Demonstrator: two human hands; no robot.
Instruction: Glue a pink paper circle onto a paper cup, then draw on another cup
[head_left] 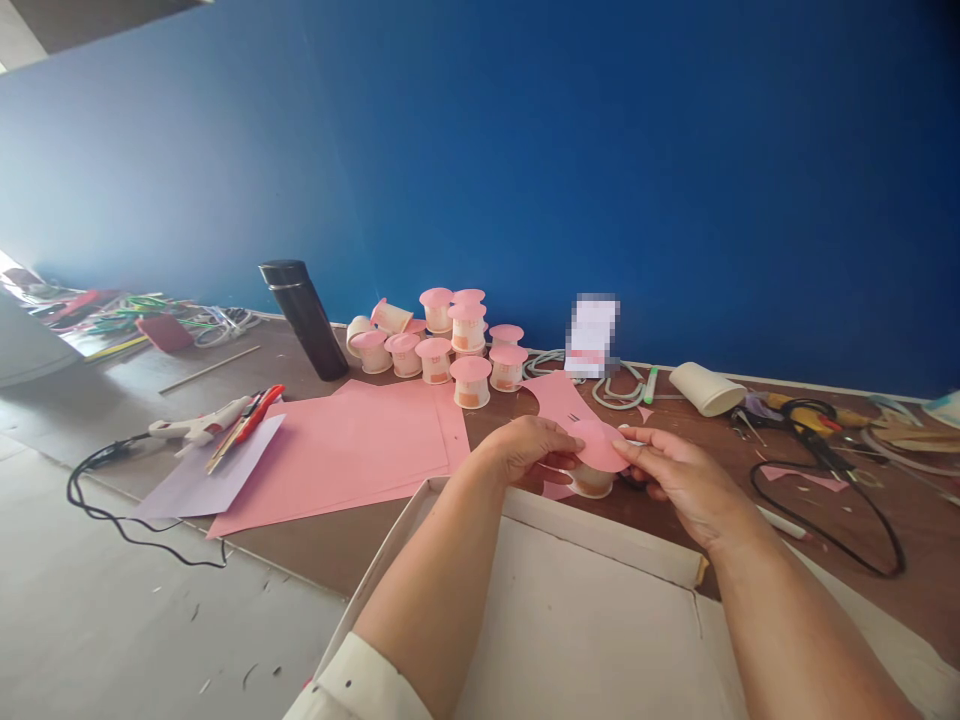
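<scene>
- We find the left hand (534, 450) with its fingers pinching the left edge of a pink paper disc (600, 447).
- We see the right hand (686, 485) pinching the disc's right edge between thumb and forefinger.
- The disc sits over an upturned paper cup (592, 483), just beyond the far wall of a white tray (600, 610); we cannot tell whether disc and cup are joined.
- To the left, near the blue wall (480, 150), we note a cluster of disc-topped cups (471, 388), some stacked, one tipped over.
- Pink sheets (352, 440) lie flat on the tabletop (330, 545), a lilac sheet (244, 475) overlapping their left edge.
- On the lilac sheet we record a red utility knife (255, 415), touching or just beside a white glue gun (199, 427).
- A black bottle (306, 325) stands behind the pink sheets.
- At right, a plain cup (701, 388) lies on its side near a green-capped marker (651, 385).
</scene>
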